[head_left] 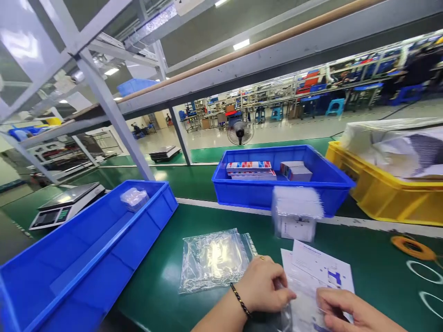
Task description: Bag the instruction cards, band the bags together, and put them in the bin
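My left hand (265, 286) is closed, its thumb and forefinger pinching the left edge of a clear plastic bag (301, 297). On the bag's other side, my right hand (349, 311) has its fingers curled on it. A printed sheet shows through the plastic; how far it sits inside I cannot tell. Just beyond my hands lie loose white leaflets (323, 265) with blue print. Left of my left hand is a flat pile of clear plastic bags (216, 258). Behind the leaflets stands a stack of bagged leaflets (297, 214).
A long blue bin (114, 249) holding a small clear packet is on the left, near a digital scale (65, 205). Ahead, another blue bin (249, 191) holds printed booklets. A yellow bin (398, 200), an orange tape roll (413, 247) and white rings (424, 272) are at right.
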`<state>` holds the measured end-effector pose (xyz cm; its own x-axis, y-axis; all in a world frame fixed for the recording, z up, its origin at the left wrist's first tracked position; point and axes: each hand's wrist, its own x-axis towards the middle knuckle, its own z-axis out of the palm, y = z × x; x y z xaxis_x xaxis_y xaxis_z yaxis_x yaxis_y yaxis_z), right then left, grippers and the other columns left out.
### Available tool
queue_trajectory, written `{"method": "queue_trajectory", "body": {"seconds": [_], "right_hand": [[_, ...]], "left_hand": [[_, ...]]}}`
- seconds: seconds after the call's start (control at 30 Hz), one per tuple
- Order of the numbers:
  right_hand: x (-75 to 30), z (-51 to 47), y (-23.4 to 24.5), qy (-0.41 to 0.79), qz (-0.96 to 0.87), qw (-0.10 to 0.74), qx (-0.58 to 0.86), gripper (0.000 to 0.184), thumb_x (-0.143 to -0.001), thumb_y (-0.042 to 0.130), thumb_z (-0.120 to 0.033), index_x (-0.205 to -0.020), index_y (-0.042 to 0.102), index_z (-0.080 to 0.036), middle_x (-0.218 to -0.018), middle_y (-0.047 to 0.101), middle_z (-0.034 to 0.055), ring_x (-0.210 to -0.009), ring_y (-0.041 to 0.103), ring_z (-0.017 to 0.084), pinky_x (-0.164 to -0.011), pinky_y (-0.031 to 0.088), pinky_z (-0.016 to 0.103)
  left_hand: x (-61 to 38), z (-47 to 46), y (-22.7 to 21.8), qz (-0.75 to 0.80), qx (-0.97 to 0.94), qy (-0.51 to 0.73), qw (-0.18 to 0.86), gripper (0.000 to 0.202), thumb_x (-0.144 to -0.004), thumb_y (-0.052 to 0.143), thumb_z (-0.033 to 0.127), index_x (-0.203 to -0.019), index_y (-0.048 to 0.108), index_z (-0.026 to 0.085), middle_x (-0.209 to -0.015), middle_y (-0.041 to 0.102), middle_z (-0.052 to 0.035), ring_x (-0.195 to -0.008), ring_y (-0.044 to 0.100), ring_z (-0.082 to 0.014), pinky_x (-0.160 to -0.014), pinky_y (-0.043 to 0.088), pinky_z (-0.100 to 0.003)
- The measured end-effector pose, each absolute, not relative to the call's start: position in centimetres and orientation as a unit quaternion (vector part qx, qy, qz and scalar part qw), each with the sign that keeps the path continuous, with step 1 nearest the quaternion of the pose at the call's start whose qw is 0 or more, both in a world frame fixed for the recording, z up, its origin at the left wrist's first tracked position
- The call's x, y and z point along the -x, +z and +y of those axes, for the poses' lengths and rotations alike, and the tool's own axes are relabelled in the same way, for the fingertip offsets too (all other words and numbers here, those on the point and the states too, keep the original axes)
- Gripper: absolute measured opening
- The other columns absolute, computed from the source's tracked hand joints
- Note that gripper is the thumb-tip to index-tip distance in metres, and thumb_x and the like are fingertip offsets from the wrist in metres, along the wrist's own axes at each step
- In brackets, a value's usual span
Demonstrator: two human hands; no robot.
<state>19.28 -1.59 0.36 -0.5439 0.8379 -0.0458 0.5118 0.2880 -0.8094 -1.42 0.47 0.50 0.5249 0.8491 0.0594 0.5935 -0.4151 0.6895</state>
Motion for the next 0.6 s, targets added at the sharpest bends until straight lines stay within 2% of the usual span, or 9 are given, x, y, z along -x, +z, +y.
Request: {"method": "queue_trajectory", "body": {"seconds": [0.07, 0.13, 0.23, 0.33, 0.47, 0.6], "right_hand": [[-19.6, -1.4, 1.7, 0.433, -0.779, 0.198, 0.407, 0.041, -0.077, 0.046, -0.052, -0.053, 0.050, -0.020, -0.061, 0.055, 0.0001, -0.059, 0.051, 0.016, -0.057, 0.045, 0.025], [-20.2, -0.7, 1.9, 0.414, -0.772, 0.221, 0.429, 0.039, -0.082, 0.039, -0.049, -0.059, 0.055, -0.021, -0.071, 0.059, 0.0032, -0.069, 0.056, 0.019, -0.067, 0.047, 0.028], [-21.6, 0.7, 0.5, 0.259, -0.722, 0.244, 0.594, 0.032, -0.078, 0.039, -0.043, -0.082, 0.062, -0.021, -0.096, 0.062, 0.0095, -0.092, 0.056, 0.026, -0.081, 0.044, 0.037], [-22.5, 1.7, -1.2, 0.129, -0.678, 0.159, 0.706, 0.038, -0.068, 0.048, -0.039, -0.094, 0.063, -0.016, -0.106, 0.060, 0.0156, -0.097, 0.054, 0.032, -0.081, 0.044, 0.046], [-22.3, 2.0, -1.1, 0.147, -0.668, 0.047, 0.728, 0.053, -0.063, 0.051, -0.039, -0.107, 0.058, -0.010, -0.116, 0.056, 0.0177, -0.105, 0.051, 0.033, -0.083, 0.043, 0.044], [-21.9, 1.9, 0.3, 0.150, -0.639, 0.030, 0.754, 0.070, -0.061, 0.053, -0.041, -0.119, 0.047, -0.002, -0.121, 0.050, 0.0229, -0.113, 0.045, 0.035, -0.086, 0.041, 0.044]], "left_hand": [[1.6, 0.5, 0.8, 0.443, -0.798, 0.204, 0.354, 0.008, -0.067, 0.062, 0.020, -0.061, 0.058, 0.017, -0.060, 0.052, 0.0029, -0.069, 0.048, -0.0123, -0.070, 0.037, -0.022], [1.7, 0.4, 1.1, 0.435, -0.774, 0.209, 0.411, 0.008, -0.069, 0.057, 0.017, -0.061, 0.057, 0.016, -0.059, 0.049, 0.0038, -0.062, 0.045, -0.0101, -0.060, 0.034, -0.019], [1.7, 0.2, 1.1, 0.430, -0.726, 0.208, 0.494, 0.008, -0.070, 0.053, 0.015, -0.063, 0.056, 0.014, -0.055, 0.043, 0.0055, -0.053, 0.039, -0.0072, -0.050, 0.029, -0.017], [1.5, 0.0, 1.0, 0.421, -0.704, 0.200, 0.536, 0.008, -0.070, 0.052, 0.015, -0.062, 0.055, 0.013, -0.054, 0.042, 0.0059, -0.052, 0.038, -0.0065, -0.048, 0.028, -0.017], [1.1, -0.3, 1.0, 0.414, -0.711, 0.185, 0.537, 0.007, -0.069, 0.053, 0.016, -0.062, 0.055, 0.013, -0.056, 0.045, 0.0056, -0.053, 0.040, -0.0066, -0.050, 0.029, -0.016], [0.8, -0.5, 0.9, 0.421, -0.723, 0.174, 0.520, 0.006, -0.068, 0.054, 0.018, -0.064, 0.057, 0.014, -0.057, 0.047, 0.0056, -0.054, 0.040, -0.0069, -0.050, 0.029, -0.016]]}}
